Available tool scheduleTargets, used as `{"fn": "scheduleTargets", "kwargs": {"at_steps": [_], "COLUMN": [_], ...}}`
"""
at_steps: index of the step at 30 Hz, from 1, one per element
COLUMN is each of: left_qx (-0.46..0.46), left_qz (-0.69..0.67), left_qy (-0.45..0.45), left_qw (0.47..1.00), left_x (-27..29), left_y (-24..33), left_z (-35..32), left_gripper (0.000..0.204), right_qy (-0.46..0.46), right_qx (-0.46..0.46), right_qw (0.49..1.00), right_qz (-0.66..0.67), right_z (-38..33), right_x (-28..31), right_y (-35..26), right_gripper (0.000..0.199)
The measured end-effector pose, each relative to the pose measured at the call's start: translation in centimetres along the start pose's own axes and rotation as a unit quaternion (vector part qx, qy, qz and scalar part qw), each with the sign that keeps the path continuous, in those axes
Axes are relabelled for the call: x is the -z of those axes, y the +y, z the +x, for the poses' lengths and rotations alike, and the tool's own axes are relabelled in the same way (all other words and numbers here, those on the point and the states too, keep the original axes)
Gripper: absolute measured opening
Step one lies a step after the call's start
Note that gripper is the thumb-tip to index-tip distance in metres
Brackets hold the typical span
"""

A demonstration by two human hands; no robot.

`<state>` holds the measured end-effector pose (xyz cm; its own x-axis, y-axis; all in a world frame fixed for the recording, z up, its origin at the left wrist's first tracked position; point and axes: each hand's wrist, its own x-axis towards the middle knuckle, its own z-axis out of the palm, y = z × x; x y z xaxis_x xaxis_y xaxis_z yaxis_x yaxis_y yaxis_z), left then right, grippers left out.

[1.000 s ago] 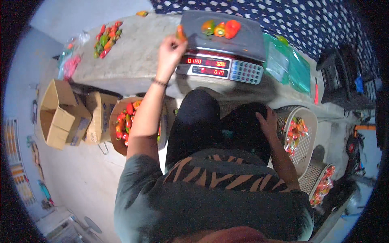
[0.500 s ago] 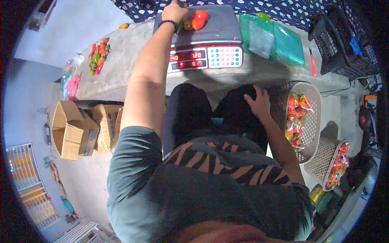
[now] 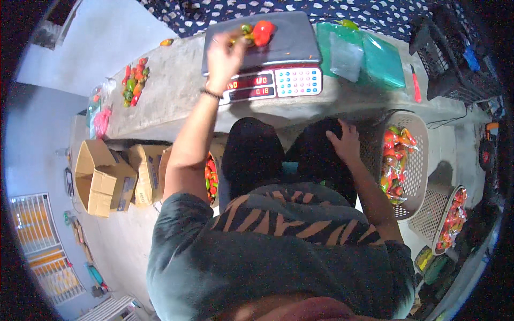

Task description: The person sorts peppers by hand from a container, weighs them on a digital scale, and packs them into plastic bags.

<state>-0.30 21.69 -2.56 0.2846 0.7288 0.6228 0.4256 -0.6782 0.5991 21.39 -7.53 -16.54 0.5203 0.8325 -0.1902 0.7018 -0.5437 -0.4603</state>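
My left hand [image 3: 225, 58] is over the left part of the digital scale's dark platform [image 3: 292, 40], close to the peppers. Its fingers are smeared by motion, so whether they hold anything cannot be told. A red pepper [image 3: 263, 33] and a few green-and-yellow peppers [image 3: 247, 29] lie on the platform beside the fingers. Below it is the scale's lit display and keypad [image 3: 297, 81]. My right hand [image 3: 345, 140] rests on my right knee, fingers spread, with nothing in it.
Loose peppers [image 3: 135, 81] lie at the counter's left. Green plastic bags [image 3: 383, 61], a red-handled knife [image 3: 416, 85] and a black crate [image 3: 447, 67] are at the right. Crates of bagged peppers [image 3: 418, 176] stand below on the right, cardboard boxes [image 3: 99, 179] on the left.
My left hand has come back toward me from the platform's far edge. More green-and-yellow pepper shows beside the red one, and the scale's reading has changed. The right hand stays on the knee.
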Motion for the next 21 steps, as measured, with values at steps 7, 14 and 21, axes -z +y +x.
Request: {"fn": "scheduleTargets", "kwargs": {"at_steps": [7, 14, 21], "left_qx": [-0.086, 0.118, 0.011], "left_qz": [0.096, -0.125, 0.003], "left_qy": [-0.473, -0.396, -0.458], "left_qw": [0.872, 0.902, 0.889], "left_x": [-0.8, -2.4, -2.5], "left_y": [3.0, 1.1, 1.8], "left_z": [-19.2, -19.0, -19.3], "left_gripper": [0.018, 0.023, 0.026], "right_qy": [-0.024, -0.01, 0.005], "right_qx": [0.0, 0.005, 0.011], "right_qw": [1.0, 1.0, 1.0], "right_qz": [-0.008, -0.018, -0.002], "right_z": [0.2, 0.5, 0.2], "right_x": [0.4, -0.5, -0.4], "right_y": [-1.5, 0.2, -0.4], "right_gripper": [0.073, 0.075, 0.073]}}
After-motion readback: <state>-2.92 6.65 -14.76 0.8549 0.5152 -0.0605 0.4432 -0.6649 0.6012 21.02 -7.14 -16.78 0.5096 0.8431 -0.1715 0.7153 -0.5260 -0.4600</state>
